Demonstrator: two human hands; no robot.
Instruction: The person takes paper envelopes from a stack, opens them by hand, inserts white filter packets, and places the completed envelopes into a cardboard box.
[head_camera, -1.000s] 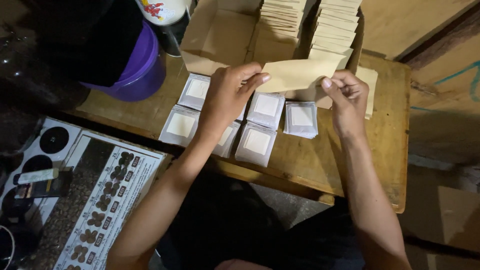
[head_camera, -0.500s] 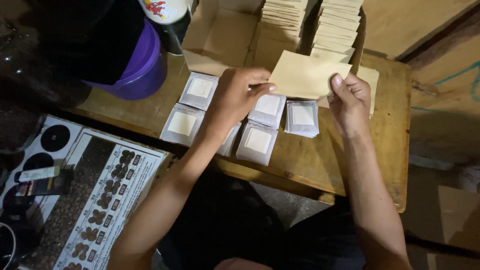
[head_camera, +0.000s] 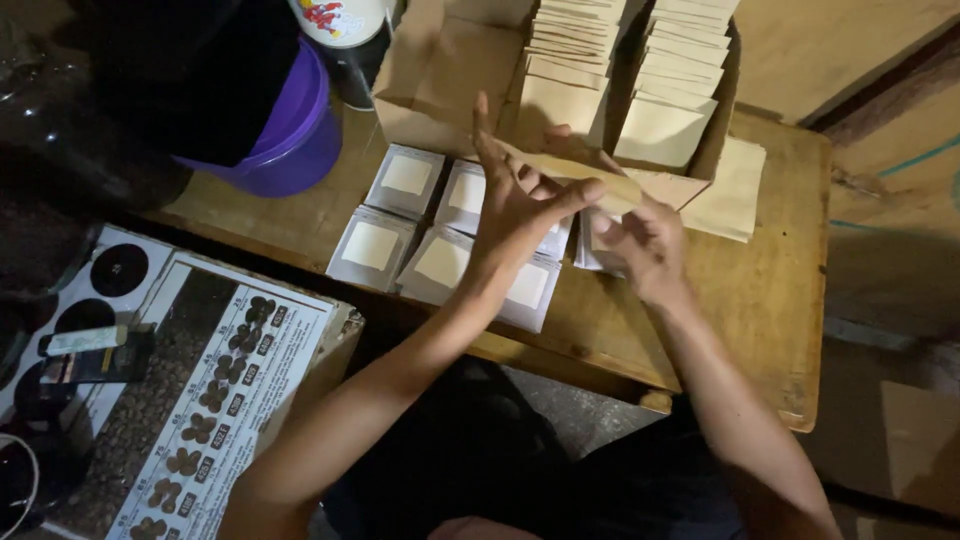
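My left hand and my right hand hold a tan paper envelope between them above a small wooden table. The left thumb pinches the envelope's top edge while the other fingers spread upward. The right hand's fingers curl at its lower edge. Several white square packets lie in rows on the table under the hands, and one is partly hidden by the right hand.
An open cardboard box at the table's back holds upright stacks of tan envelopes. More envelopes lie loose to its right. A purple bucket and a cup stand at the back left. A printed chart lies at lower left.
The envelope has dropped from over the box to just above the packets. Both hands came closer together, and the left fingers have spread out.
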